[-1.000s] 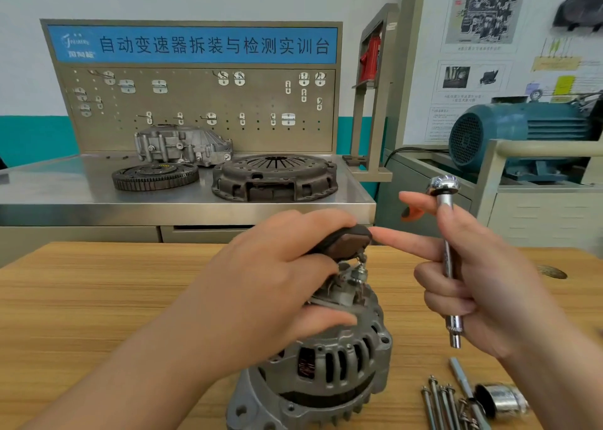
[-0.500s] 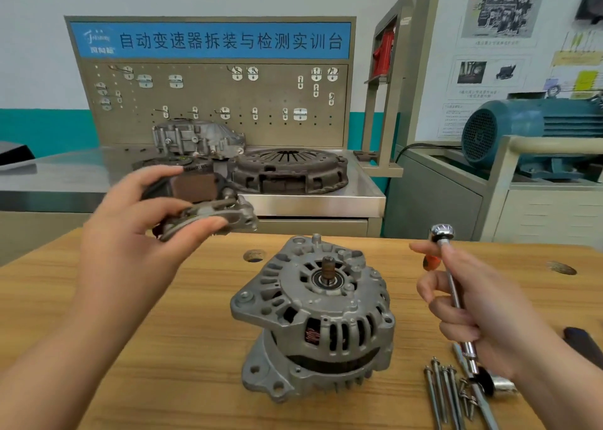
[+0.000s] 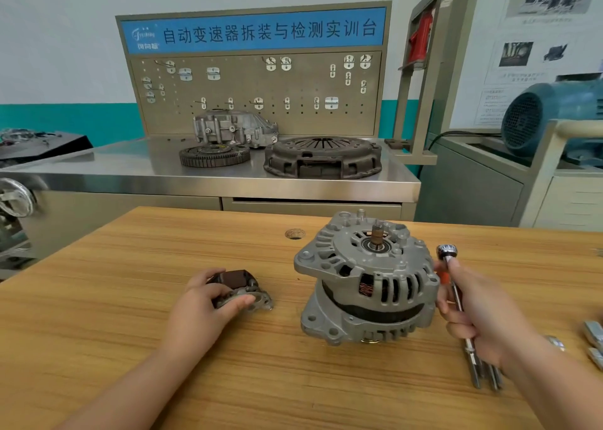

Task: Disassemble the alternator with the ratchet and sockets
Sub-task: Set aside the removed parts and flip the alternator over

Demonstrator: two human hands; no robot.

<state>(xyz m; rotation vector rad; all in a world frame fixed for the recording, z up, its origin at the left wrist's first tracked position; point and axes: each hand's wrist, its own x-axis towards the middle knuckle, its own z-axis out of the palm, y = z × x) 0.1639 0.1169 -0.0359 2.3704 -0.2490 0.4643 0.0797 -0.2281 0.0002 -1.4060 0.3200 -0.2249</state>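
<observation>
Left fingers (image 3: 239,301) gripping brown-capped part (image 3: 243,279) on wooden bench (image 3: 114,315), right fingers (image 3: 458,330) curled round ratchet (image 3: 447,252), steel counter (image 3: 130,171) behind.

The wooden surface (image 3: 130,299) has a round hole (image 3: 295,233) near its far edge. An alternator (image 3: 368,282) stands right of centre, shaft end up. Well apart to its left sits a small part (image 3: 248,294) with a dark top. Long bolts (image 3: 486,374) lie at the right front, and metal pieces (image 3: 594,335) at the right edge. Behind, a steel surface (image 3: 130,165) carries a toothed ring (image 3: 214,155), a clutch cover (image 3: 323,157) and a grey housing (image 3: 233,129).
</observation>
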